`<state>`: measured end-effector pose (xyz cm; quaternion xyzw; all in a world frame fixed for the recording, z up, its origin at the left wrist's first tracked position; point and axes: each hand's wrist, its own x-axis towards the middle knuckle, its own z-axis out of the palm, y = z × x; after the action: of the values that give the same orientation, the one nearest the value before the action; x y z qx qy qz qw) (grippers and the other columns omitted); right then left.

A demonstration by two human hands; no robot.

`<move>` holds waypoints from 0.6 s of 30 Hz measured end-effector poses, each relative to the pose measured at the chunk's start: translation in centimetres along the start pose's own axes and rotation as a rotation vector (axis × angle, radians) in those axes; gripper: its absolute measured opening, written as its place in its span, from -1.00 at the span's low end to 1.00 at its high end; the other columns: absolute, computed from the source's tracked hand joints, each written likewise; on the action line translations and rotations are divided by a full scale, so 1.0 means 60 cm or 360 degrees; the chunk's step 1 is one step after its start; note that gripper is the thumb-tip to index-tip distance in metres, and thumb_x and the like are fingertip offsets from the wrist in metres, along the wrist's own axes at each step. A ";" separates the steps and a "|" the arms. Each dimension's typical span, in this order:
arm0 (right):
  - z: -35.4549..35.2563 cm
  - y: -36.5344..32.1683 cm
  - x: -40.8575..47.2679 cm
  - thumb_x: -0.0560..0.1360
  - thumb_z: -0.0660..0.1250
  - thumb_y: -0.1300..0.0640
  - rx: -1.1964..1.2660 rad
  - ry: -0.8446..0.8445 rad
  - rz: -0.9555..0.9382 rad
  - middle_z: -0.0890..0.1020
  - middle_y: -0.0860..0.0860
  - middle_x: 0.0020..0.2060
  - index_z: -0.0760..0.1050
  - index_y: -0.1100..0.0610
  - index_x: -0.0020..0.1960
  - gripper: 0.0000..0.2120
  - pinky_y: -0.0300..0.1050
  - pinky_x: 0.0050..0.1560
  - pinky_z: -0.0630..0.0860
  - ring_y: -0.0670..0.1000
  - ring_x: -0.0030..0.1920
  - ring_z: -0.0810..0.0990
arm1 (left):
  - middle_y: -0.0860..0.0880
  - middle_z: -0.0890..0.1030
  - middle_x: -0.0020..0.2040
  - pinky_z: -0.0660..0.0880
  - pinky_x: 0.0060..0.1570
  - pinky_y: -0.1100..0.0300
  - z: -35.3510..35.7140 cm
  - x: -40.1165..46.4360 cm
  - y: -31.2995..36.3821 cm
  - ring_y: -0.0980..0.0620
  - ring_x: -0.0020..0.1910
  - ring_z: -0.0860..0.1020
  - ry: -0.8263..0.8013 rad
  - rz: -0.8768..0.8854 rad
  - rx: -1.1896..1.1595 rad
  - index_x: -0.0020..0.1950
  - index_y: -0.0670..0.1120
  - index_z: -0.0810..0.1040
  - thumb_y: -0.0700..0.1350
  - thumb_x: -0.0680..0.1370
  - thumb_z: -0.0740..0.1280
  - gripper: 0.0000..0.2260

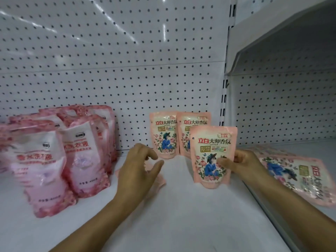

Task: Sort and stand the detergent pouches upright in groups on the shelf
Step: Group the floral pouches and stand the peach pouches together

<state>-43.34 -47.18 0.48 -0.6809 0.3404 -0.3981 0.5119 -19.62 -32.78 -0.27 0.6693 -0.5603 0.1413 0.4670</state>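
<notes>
My right hand (pixel 243 164) grips a peach floral pouch (pixel 212 153) by its right side and holds it upright on the white shelf (pixel 181 215). Two matching pouches (pixel 164 135) (pixel 192 124) stand upright behind it against the pegboard. My left hand (pixel 138 168) hovers with curled, parted fingers over a flat pink pouch (pixel 161 180) that it mostly hides. At the left stands a group of several pink-and-white pouches (pixel 54 157). More peach pouches (pixel 300 175) lie flat on the neighbouring shelf to the right.
A white pegboard back wall (pixel 109 60) closes off the shelf. A metal upright (pixel 224 106) and a shelf edge (pixel 263 202) separate this bay from the right bay, where an upper shelf (pixel 272 42) overhangs.
</notes>
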 end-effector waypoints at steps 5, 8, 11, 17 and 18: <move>0.009 0.013 0.001 0.43 0.44 0.35 -0.0126 -0.0125 0.0059 0.70 -0.20 -0.31 0.58 0.01 -0.10 -0.76 -0.27 -0.42 0.58 -0.21 -0.30 0.69 | -0.04 0.40 0.37 0.39 0.29 -0.01 -0.028 0.021 -0.050 -0.09 0.36 0.36 -0.0719 -0.0745 0.0529 0.41 -0.01 0.35 0.20 0.53 0.33 -0.48; 0.014 0.013 0.005 0.41 0.45 0.37 -0.0120 -0.0161 0.0082 0.69 -0.24 -0.34 0.58 0.00 -0.10 -0.72 -0.31 -0.41 0.56 -0.23 -0.30 0.69 | -0.07 0.34 0.47 0.34 0.37 0.02 -0.024 0.017 -0.040 -0.12 0.41 0.34 -0.1143 -0.0870 0.0509 0.51 0.01 0.26 0.26 0.56 0.24 -0.41; 0.018 0.013 0.006 0.40 0.47 0.32 -0.0148 -0.0184 0.0096 0.73 -0.18 -0.23 0.59 -0.02 -0.07 -0.74 -0.18 -0.32 0.61 -0.17 -0.23 0.71 | 0.01 0.33 0.47 0.33 0.39 0.11 -0.029 0.015 -0.025 -0.04 0.39 0.37 -0.1267 -0.0827 0.0105 0.51 0.06 0.25 0.18 0.50 0.41 -0.34; 0.025 0.021 0.010 0.41 0.48 0.26 -0.0200 -0.0127 0.0120 0.72 -0.04 -0.06 0.60 -0.01 -0.04 -0.77 0.04 -0.15 0.64 0.03 -0.06 0.70 | -0.07 0.26 0.53 0.33 0.42 -0.05 -0.020 0.030 -0.018 -0.13 0.44 0.35 -0.1112 -0.1165 0.0020 0.60 0.06 -0.03 0.07 0.27 0.63 0.11; 0.026 0.022 0.011 0.42 0.48 0.27 -0.0200 -0.0122 0.0123 0.72 -0.03 -0.06 0.60 -0.02 -0.04 -0.77 0.02 -0.15 0.64 0.04 -0.06 0.70 | -0.10 0.31 0.51 0.34 0.41 -0.05 -0.015 0.033 -0.019 -0.14 0.41 0.38 -0.1081 -0.1248 -0.0121 0.61 0.05 -0.07 -0.03 0.29 0.64 0.12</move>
<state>-41.75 -47.43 -0.90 -0.7127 0.3709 -0.3297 0.4957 -17.67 -33.38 1.05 0.8196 -0.3921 -0.2899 0.3008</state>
